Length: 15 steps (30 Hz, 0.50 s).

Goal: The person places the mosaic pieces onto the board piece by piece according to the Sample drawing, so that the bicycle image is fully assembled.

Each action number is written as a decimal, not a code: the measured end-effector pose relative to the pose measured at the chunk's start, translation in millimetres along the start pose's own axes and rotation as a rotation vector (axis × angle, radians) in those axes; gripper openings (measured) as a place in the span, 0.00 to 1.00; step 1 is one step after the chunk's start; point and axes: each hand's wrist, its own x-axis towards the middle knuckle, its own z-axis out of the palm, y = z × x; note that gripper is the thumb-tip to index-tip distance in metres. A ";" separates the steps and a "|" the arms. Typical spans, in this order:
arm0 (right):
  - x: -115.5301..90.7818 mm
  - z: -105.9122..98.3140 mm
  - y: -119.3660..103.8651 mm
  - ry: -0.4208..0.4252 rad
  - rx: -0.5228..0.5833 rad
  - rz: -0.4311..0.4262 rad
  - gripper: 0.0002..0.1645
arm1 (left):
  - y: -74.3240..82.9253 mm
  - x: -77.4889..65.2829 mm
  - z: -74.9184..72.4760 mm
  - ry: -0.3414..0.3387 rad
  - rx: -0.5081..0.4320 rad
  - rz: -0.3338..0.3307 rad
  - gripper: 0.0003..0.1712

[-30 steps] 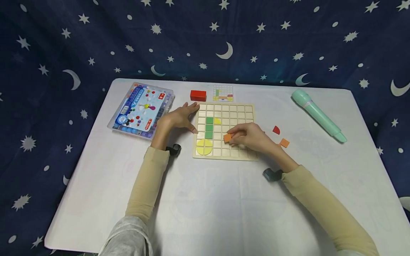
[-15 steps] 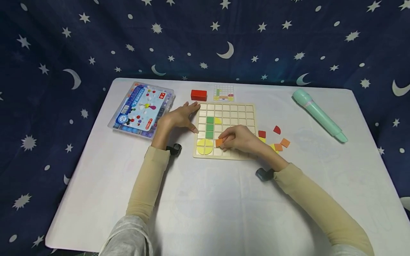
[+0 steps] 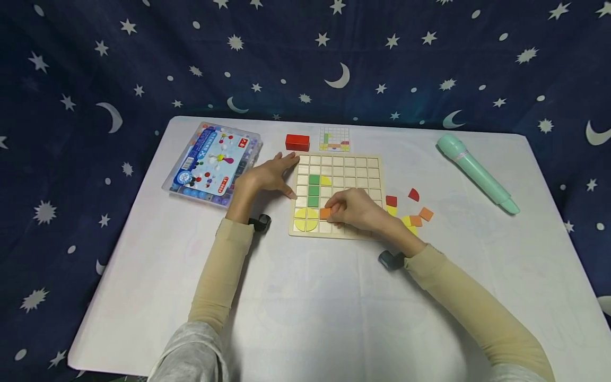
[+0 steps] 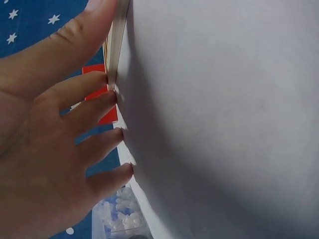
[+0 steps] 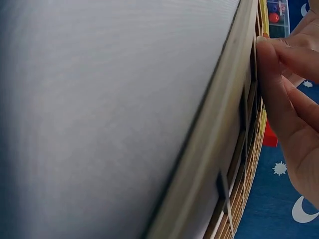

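A wooden grid board (image 3: 353,163) lies on the white table. My left hand (image 3: 267,176) rests at its left edge, fingers spread; the left wrist view has the thumb and fingertips along the board's side. With thumb and fingers my right hand (image 3: 355,209) pinches an orange square tile (image 3: 325,213) at a cell in the lower part of the grid. Just left of that tile, yellow quarter-circle tiles (image 3: 306,219) form a disc. Above the disc stands a column of green tiles (image 3: 313,190), with a yellow quarter-circle (image 3: 325,181) beside its top. The right hand hides several cells.
A printed pattern card (image 3: 334,139) and a red block (image 3: 297,142) lie behind the board. To its right are loose tiles, among them a red square (image 3: 391,201), a red quarter-circle (image 3: 413,194) and an orange square (image 3: 426,214). A bead case (image 3: 212,164) and a green microphone-shaped object (image 3: 477,174) flank them.
My right hand has carried the orange tile left and nearer to me, to the cell beside the yellow disc. Loose tiles right of the board have come into view. The left hand stays put.
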 end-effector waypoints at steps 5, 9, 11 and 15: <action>-0.8 -0.2 0.9 0.001 -0.026 -0.032 0.17 | -1.4 -0.4 0.1 -0.006 -0.007 0.015 0.64; -3.0 -1.6 2.2 0.001 -0.014 -0.056 0.17 | -2.2 0.7 -0.1 -0.011 -0.005 0.012 0.66; -5.1 -2.4 2.9 0.007 -0.011 -0.067 0.16 | -2.7 1.4 -0.5 -0.014 -0.006 0.008 0.66; -9.0 -2.9 6.6 0.031 -0.032 -0.088 0.14 | -4.0 1.6 -1.0 -0.015 -0.013 0.005 0.66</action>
